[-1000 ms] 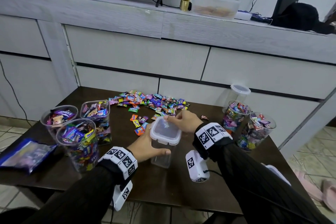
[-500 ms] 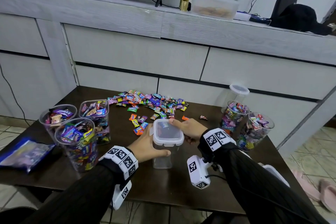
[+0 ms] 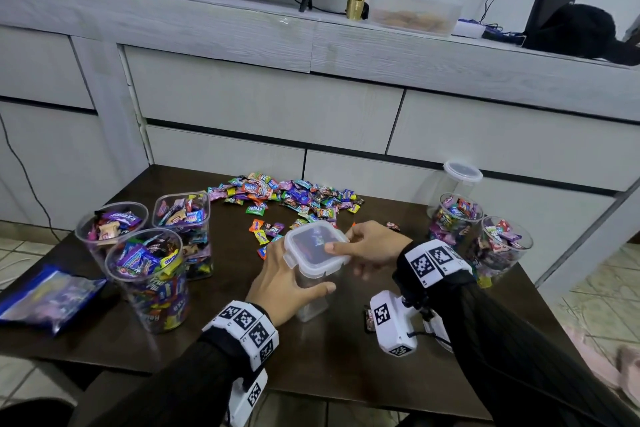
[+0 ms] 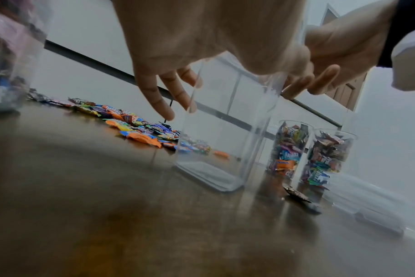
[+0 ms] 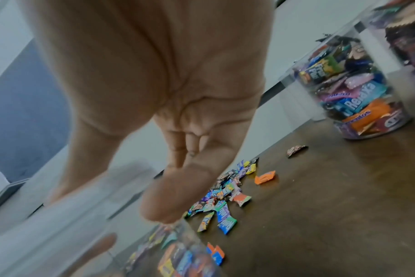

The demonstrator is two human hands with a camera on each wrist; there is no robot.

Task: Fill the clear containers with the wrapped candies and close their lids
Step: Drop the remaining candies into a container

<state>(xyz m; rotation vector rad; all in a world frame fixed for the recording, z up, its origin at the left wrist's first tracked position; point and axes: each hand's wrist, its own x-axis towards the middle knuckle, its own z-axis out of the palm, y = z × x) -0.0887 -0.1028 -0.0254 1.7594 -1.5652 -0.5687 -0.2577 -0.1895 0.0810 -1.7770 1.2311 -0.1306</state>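
An empty clear square container [image 3: 311, 302] stands near the table's front middle. My left hand [image 3: 287, 284] grips its body, thumb across the near side. In the left wrist view the same container [image 4: 225, 135] shows nothing inside, with the left hand [image 4: 168, 56] above it. My right hand [image 3: 367, 246] pinches the container's white-rimmed lid [image 3: 311, 250], thumb on top; the lid sits tilted over the opening. The right wrist view shows that hand [image 5: 178, 150] over the blurred lid [image 5: 59, 234]. Loose wrapped candies [image 3: 284, 194] lie in a pile behind.
Three candy-filled open containers [image 3: 152, 281] stand at the left, two more [image 3: 453, 218] at the right. A lidded empty round container [image 3: 457, 180] stands back right. A candy bag [image 3: 48, 295] lies at the left edge of the dark table [image 3: 329, 357].
My right hand has moved from the lid's far edge round to its right side, thumb now on top. The lid has gone from level to tilted. The left hand keeps its hold.
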